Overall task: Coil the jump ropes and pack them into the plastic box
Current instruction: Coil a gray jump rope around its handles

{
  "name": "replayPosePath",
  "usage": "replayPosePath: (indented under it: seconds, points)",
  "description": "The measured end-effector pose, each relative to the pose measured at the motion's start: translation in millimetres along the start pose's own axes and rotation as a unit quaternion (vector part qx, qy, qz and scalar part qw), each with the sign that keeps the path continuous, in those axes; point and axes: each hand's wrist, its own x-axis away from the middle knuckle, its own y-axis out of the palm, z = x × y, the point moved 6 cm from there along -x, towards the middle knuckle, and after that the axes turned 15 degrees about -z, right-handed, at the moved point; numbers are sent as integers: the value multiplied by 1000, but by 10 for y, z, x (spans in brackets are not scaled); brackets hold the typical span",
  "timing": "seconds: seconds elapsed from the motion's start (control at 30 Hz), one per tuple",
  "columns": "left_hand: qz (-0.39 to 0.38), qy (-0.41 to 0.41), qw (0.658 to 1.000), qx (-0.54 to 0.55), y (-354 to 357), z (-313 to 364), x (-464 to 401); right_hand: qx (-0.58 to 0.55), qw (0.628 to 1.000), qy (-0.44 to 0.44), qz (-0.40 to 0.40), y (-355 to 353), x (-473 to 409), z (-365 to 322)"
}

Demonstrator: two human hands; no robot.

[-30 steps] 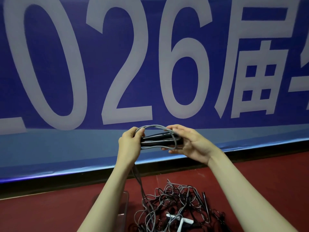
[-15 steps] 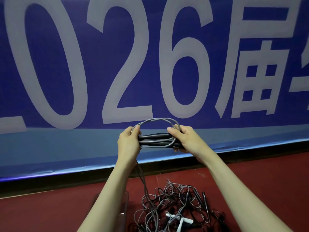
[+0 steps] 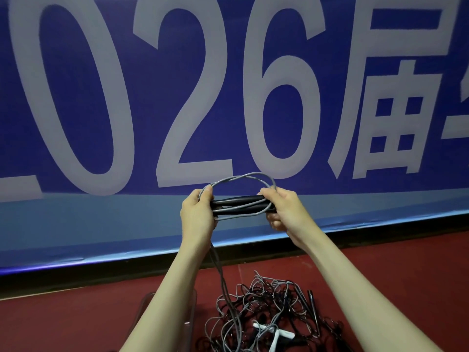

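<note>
Nearest you, low in view, the clear plastic box (image 3: 190, 313) sits on the red floor (image 3: 393, 275), mostly hidden behind your left forearm; just beside it lies the tangled pile of jump ropes (image 3: 266, 308), thin limp cords that I'd expect to snag on one another, so lift any one by its stiff handles; further up, your left hand (image 3: 196, 217) is clenched round one end of the black handles (image 3: 239, 203), your right hand (image 3: 285, 212) pinching the other end, the pair held level between them; the grey cord (image 3: 243, 177) arches in loose loops over the bundle and trails from under your left grip down to the pile; light and springy, likely to uncoil unless pinned; behind hangs the blue banner (image 3: 228, 72)
</note>
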Motion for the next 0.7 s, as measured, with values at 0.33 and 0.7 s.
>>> replayPosePath:
  seconds: [0.33,0.7]
  points:
    - [-181,-201,928,256,134,-211,22,-75,996,-41,-30,-103,58,-123]
    - [-438,-131,874,-163,760,-411,377,47,972,-94,209,-573,108,-6]
